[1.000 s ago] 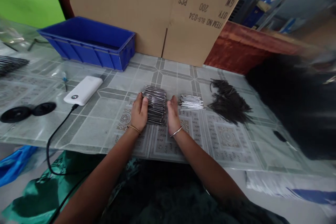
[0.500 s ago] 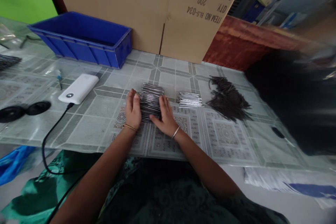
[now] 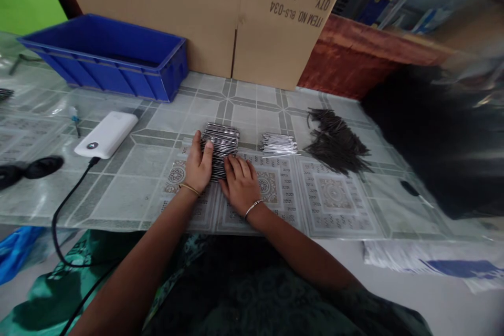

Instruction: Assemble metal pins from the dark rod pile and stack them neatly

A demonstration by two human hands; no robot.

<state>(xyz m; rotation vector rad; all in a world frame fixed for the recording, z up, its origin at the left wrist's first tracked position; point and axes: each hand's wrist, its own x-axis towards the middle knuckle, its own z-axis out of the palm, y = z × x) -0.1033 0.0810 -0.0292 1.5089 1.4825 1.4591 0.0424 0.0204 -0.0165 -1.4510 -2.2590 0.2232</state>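
Near the middle of a table (image 3: 122,194), between its near and far edges, a stack of metal rods (image 3: 221,139) lies with its lengths running left to right. The left hand (image 3: 199,169), unclenched, lies against the stack's left side, thumb over the top; the right hand (image 3: 242,186), also loose, rests its fingertips on the near right part. Just to the right lies a smaller bundle of silver rods (image 3: 279,145), then a loose heap of dark strips (image 3: 336,142). To the left, a white power bank (image 3: 106,135) feeds a black cable (image 3: 71,194) over the table's near edge. Toward the far left corner, a blue bin (image 3: 118,76) stands before upright cardboard (image 3: 157,5).
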